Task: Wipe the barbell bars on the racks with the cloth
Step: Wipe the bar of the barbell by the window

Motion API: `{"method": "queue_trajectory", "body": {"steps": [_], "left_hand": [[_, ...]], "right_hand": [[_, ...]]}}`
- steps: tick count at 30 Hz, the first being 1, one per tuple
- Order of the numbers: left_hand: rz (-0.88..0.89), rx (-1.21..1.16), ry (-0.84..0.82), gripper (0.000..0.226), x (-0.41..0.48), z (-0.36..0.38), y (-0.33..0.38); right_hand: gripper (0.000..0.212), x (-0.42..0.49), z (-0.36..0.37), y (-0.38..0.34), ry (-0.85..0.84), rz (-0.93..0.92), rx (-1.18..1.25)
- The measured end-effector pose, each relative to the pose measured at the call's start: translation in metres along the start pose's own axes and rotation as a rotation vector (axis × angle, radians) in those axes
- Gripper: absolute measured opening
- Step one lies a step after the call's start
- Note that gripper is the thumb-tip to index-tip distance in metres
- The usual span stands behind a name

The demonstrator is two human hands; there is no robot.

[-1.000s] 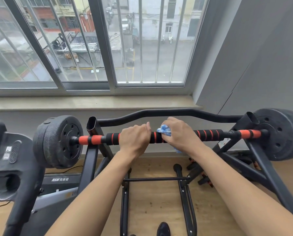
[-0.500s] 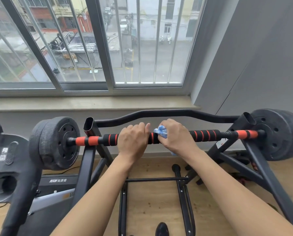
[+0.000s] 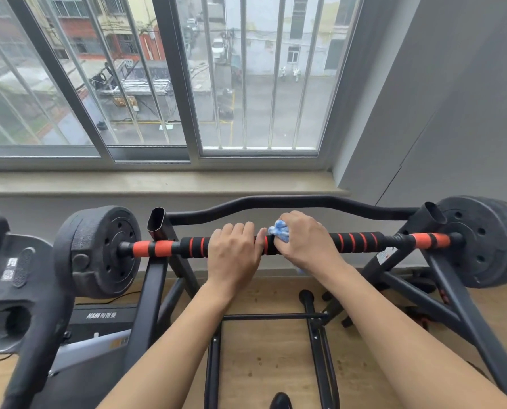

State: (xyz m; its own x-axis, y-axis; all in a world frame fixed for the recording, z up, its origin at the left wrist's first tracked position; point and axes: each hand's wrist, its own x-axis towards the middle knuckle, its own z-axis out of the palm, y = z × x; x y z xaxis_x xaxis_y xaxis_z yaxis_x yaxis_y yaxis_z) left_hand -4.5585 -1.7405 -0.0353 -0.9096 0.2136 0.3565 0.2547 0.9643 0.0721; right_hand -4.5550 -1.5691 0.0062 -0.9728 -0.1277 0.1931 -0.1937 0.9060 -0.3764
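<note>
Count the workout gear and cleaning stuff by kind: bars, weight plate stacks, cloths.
Bars: 2, the black-and-orange foam-grip barbell and the curved black metal bar
Black weight plate stacks: 2
Crumpled blue cloths: 1
Total: 5

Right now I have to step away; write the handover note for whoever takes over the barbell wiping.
Left hand: grips the striped barbell bar near its middle, steadying it.
Right hand: holds the blue cloth bunched against the bar, just right of the left hand.
The bar rests across the black rack, a weight plate on each end.
Done: cannot tell how much is wiped.
Left: judging by the cloth's position, work outward along both sides; the curved black bar behind probably needs wiping too.
</note>
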Motion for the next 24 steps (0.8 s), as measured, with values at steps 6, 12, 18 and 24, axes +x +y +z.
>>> {"method": "queue_trajectory", "body": {"steps": [6, 12, 18, 24], "left_hand": [[0.107, 0.034, -0.180, 0.037, 0.021, -0.024, -0.005], [0.034, -0.181, -0.579, 0.061, 0.049, -0.027, -0.013], [0.099, 0.122, -0.167, 0.058, -0.002, -0.011, -0.009], [0.113, 0.051, -0.383, 0.050, 0.032, -0.020, -0.014]], "right_hand": [[0.012, -0.009, 0.001, -0.001, -0.001, -0.030, -0.004], [0.010, -0.011, -0.005, 0.007, -0.044, -0.092, 0.033], [0.011, -0.010, 0.005, -0.009, 0.036, 0.003, -0.010], [0.011, -0.027, 0.003, -0.011, 0.050, -0.020, 0.019]]}}
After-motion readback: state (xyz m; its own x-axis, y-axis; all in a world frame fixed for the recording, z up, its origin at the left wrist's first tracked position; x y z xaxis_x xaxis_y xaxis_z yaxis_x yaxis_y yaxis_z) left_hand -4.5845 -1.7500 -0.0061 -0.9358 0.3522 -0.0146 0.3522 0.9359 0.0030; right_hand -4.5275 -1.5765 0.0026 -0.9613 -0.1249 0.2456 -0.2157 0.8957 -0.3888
